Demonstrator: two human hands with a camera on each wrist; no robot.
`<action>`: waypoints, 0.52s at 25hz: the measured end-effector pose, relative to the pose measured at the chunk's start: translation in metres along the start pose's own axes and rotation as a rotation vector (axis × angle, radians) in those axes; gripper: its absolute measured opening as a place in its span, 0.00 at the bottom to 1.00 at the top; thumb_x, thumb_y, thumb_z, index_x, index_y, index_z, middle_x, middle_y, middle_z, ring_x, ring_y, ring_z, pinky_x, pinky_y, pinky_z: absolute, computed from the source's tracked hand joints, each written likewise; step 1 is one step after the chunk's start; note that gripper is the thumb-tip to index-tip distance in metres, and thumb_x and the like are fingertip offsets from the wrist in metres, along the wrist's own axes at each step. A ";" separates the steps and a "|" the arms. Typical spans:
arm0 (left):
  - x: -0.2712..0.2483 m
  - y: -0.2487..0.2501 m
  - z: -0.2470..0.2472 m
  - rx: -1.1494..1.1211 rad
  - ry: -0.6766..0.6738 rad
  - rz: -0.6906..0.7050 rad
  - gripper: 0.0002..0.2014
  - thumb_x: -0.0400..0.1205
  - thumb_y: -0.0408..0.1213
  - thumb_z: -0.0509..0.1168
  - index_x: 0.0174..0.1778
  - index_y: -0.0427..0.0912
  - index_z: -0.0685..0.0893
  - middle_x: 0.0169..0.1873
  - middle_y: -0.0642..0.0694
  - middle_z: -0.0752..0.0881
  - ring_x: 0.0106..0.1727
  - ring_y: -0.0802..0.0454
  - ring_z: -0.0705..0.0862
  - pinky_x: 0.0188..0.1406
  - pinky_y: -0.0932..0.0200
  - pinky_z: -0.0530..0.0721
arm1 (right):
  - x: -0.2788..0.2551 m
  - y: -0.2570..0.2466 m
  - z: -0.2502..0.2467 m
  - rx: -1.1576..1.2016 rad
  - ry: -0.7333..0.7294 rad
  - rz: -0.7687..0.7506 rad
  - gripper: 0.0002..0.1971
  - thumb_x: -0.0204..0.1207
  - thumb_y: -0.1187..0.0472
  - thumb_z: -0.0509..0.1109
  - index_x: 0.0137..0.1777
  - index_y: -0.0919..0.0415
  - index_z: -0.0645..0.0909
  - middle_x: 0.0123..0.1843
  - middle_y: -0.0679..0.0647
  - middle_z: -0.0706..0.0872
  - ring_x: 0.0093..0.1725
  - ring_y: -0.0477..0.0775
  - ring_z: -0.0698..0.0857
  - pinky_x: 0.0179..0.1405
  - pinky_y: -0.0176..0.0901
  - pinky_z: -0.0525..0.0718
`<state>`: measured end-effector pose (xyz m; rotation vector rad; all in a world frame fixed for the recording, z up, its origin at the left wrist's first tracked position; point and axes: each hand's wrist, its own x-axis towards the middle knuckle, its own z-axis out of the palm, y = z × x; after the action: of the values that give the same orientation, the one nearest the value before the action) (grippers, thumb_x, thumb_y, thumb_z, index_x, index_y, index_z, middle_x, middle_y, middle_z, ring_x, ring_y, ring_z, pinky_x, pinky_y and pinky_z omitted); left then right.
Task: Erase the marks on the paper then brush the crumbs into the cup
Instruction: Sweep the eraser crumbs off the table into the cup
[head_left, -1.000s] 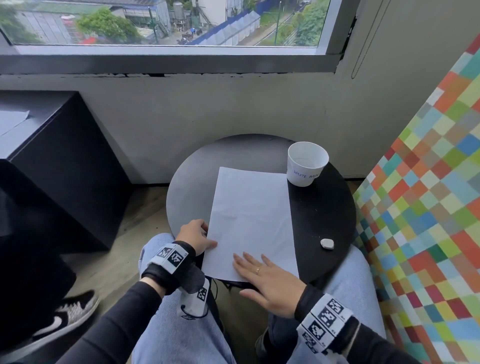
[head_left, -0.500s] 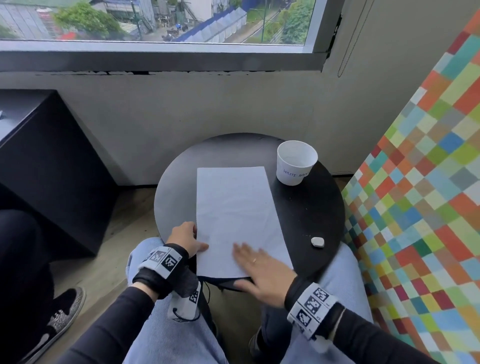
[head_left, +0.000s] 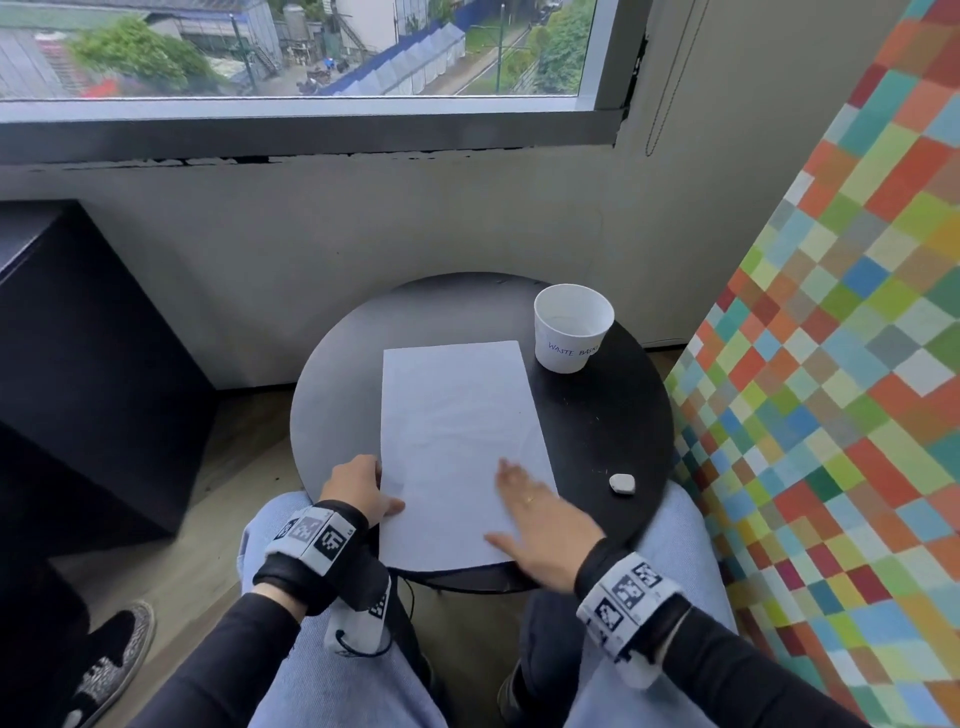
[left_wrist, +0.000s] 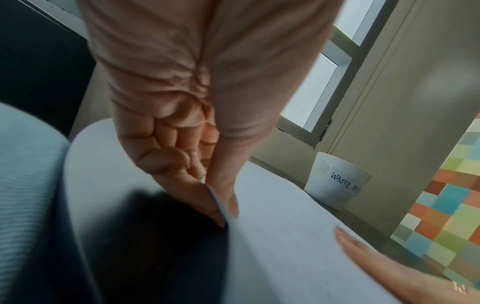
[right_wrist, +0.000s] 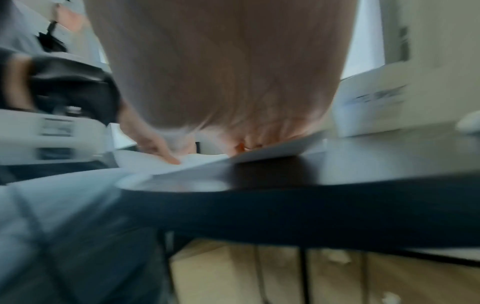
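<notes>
A white sheet of paper (head_left: 457, 441) lies on the round black table (head_left: 597, 431), its near end hanging over the table's front edge. My left hand (head_left: 363, 491) pinches the paper's left edge (left_wrist: 221, 205) between thumb and forefinger. My right hand (head_left: 540, 514) lies flat with straight fingers on the paper's near right part, blurred by motion. A white paper cup (head_left: 571, 327) marked "WASTE BASKET" stands upright at the table's far right, just off the paper's far right corner. A small white eraser (head_left: 622, 483) rests on the table to the right of my right hand.
Small pale crumbs (head_left: 597, 415) dot the dark tabletop right of the paper. A chequered coloured panel (head_left: 831, 389) stands close on the right. A black cabinet (head_left: 78, 364) is at left, the wall and window behind. My knees are under the table's front edge.
The paper has turned and slid left, so its long side now points straight away from me and no longer touches the cup. My right hand has swept rightward across its near end.
</notes>
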<state>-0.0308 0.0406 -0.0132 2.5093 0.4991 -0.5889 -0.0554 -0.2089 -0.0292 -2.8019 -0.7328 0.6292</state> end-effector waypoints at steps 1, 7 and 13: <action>-0.001 0.001 0.000 0.003 0.002 0.002 0.19 0.78 0.39 0.76 0.61 0.39 0.78 0.59 0.40 0.82 0.60 0.40 0.82 0.55 0.56 0.77 | -0.001 0.015 -0.003 -0.009 0.052 0.077 0.57 0.63 0.20 0.23 0.84 0.62 0.36 0.83 0.52 0.32 0.85 0.51 0.39 0.83 0.46 0.41; -0.006 0.005 0.001 0.061 0.026 -0.016 0.19 0.79 0.39 0.74 0.62 0.39 0.77 0.61 0.40 0.82 0.61 0.40 0.82 0.55 0.54 0.77 | -0.049 -0.001 0.013 -0.034 -0.086 -0.311 0.44 0.75 0.29 0.36 0.85 0.57 0.41 0.85 0.47 0.38 0.84 0.45 0.41 0.84 0.46 0.40; -0.005 0.006 0.001 0.083 0.013 -0.031 0.20 0.79 0.39 0.74 0.63 0.38 0.76 0.62 0.39 0.81 0.61 0.39 0.82 0.61 0.51 0.81 | -0.046 0.037 -0.014 -0.128 0.048 -0.080 0.48 0.70 0.29 0.30 0.84 0.61 0.39 0.85 0.52 0.37 0.85 0.50 0.41 0.78 0.39 0.33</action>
<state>-0.0320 0.0340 -0.0091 2.5888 0.5299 -0.6178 -0.0696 -0.2649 -0.0100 -2.8738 -0.9013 0.5173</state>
